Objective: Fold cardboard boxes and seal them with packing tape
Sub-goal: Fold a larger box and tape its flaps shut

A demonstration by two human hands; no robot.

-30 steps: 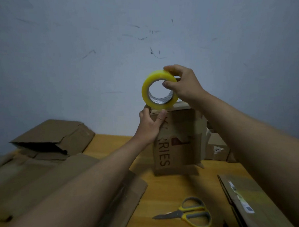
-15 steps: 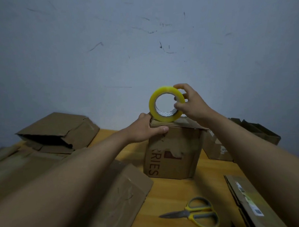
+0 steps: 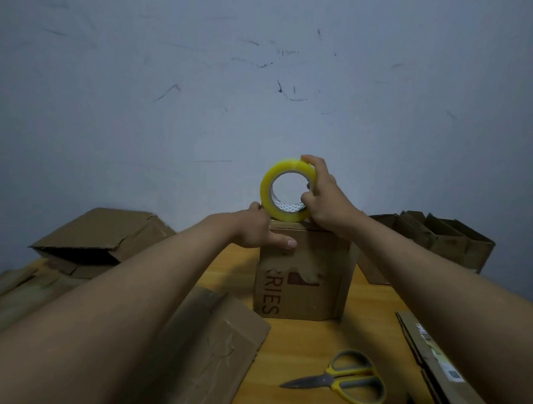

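Both hands busy: right hand (image 3: 326,199) gripped tape roll (image 3: 287,190) atop box (image 3: 305,279); left hand (image 3: 257,229) pressed flat beside it. I'd expect crooked tape if that box slid on worktop (image 3: 308,346).

Yellow tape (image 3: 268,195), white-patterned core. Brown box (image 3: 305,279), dark red lettering. Yellow-grey scissors (image 3: 349,378) at 5 o'clock. Orange-tan table (image 3: 308,346). Blue-grey wall (image 3: 254,95), dark scuffs.

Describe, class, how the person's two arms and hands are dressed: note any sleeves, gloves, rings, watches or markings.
Both forearms are bare up to the frame edge, with no sleeve in view. The left hand and right hand wear no gloves; no ring, watch or marking shows.
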